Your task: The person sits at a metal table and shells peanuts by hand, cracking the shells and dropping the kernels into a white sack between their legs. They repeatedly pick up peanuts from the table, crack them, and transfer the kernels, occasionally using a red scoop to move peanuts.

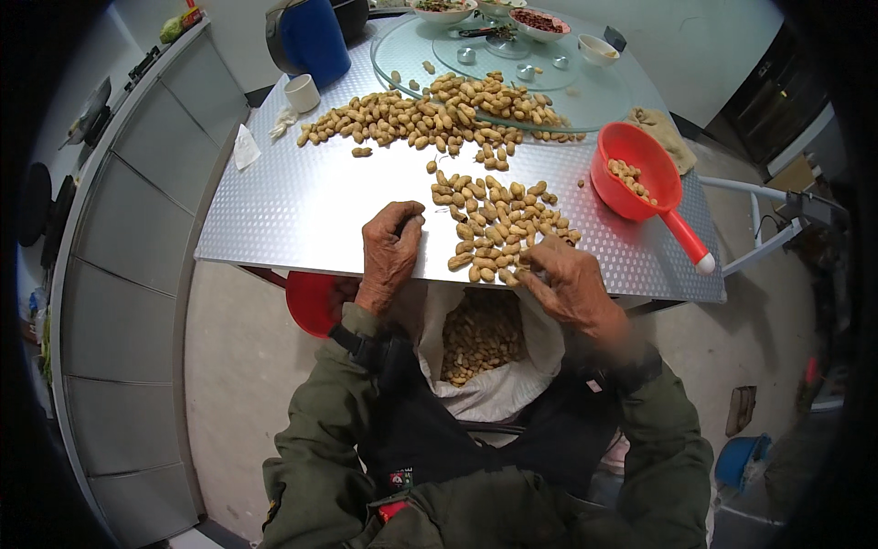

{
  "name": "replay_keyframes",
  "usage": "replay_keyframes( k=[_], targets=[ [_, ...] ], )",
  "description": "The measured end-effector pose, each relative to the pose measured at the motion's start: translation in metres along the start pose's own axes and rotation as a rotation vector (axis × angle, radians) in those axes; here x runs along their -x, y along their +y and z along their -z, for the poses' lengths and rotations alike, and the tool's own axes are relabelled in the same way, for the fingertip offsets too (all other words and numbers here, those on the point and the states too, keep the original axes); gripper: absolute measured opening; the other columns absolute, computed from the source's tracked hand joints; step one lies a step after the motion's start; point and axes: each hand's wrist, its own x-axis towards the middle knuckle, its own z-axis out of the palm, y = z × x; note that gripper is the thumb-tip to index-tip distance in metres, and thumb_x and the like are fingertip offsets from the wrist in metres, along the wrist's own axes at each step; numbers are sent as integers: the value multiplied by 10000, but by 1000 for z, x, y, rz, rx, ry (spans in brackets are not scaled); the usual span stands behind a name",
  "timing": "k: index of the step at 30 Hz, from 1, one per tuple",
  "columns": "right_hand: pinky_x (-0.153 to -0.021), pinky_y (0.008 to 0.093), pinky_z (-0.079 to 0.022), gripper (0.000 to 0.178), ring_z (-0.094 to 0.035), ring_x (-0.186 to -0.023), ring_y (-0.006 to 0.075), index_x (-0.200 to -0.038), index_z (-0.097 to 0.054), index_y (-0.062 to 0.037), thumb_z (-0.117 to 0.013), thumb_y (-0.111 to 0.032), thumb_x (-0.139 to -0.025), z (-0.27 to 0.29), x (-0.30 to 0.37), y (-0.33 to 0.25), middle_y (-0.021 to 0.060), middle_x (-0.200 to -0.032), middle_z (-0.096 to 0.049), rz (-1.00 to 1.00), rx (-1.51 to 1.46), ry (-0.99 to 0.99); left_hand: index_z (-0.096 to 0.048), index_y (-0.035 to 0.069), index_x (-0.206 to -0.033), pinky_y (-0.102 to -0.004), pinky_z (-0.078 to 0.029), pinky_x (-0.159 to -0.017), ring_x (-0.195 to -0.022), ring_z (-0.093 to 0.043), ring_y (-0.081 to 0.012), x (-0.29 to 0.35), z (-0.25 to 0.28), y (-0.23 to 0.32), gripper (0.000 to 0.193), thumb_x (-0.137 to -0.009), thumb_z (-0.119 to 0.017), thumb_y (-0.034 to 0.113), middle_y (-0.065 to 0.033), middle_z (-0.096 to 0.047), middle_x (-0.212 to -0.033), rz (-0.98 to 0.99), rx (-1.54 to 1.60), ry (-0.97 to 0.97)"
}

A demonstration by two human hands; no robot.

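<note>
My left hand [391, 252] rests at the near edge of the silvery table [311, 210], its fingers curled against the thumb; whatever they may hold is hidden. Over the near right side of a spread of unshelled peanuts [498, 220], my right hand [572, 282] pinches a peanut between thumb and forefinger. A larger heap of peanuts [393, 119] lies farther back, partly on the glass turntable [594, 96]. Between my legs, below the table edge, a white sack [540, 361] gapes with many peanuts inside.
At the right stands a red long-handled scoop [631, 142] with some shelled-looking nuts in it. A white cup [302, 93] and a blue container [315, 46] are at the back left. Bowls of food [540, 25] sit on the turntable. A red basin [311, 306] shows under the table.
</note>
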Motion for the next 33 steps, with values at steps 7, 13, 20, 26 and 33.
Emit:
replay_keyframes(
  k=[7,13,20,26,33],
  targets=[
    [-689,441,-552,264,-682,-863,331,-1036,-640,-64,-823,-146,-863,-18,10,-10,119,-976,-621,-7,154,-55,-729,-49,-1072,-345,-604,-799,-888,-748,-237,0,0,2,154,-956,-646,14,-164,-762,-983,-47,-22,1],
    [-696,443,-550,217,-677,-841,339,-1052,-658,-51,-785,-145,-903,-23,10,-6,127,-954,-623,-36,118,-10,-735,-43,-1052,-348,-600,-778,-860,-750,-242,-1,-1,2,146,-942,-655,13,-164,-762,-972,-60,-51,14],
    [-663,425,-523,162,-665,-771,307,-1057,-709,-16,-728,-155,-976,-22,14,-8,149,-883,-646,-76,-76,135,-732,-36,-1098,-326,-589,-794,-878,-715,-184,-1,0,1,171,-992,-631,53,-125,-758,-954,-80,-89,-12],
    [-584,310,-474,295,-583,-713,119,-1090,-696,51,-569,-216,-1092,-10,18,-7,33,-883,-637,-505,-751,-24,-729,-45,-1051,-351,-596,-779,-865,-751,-248,-1,-2,3,150,-929,-660,7,-165,-762,-967,-71,-79,7],
    [-459,170,-384,229,-506,-636,51,-1162,-614,-12,-574,-226,-1092,-3,21,3,54,-1007,-627,-691,-1626,-32,-723,-50,-1083,-333,-592,-795,-875,-721,-199,-1,-1,4,165,-985,-622,37,-134,-756,-933,-71,-91,-10]
  ],
)
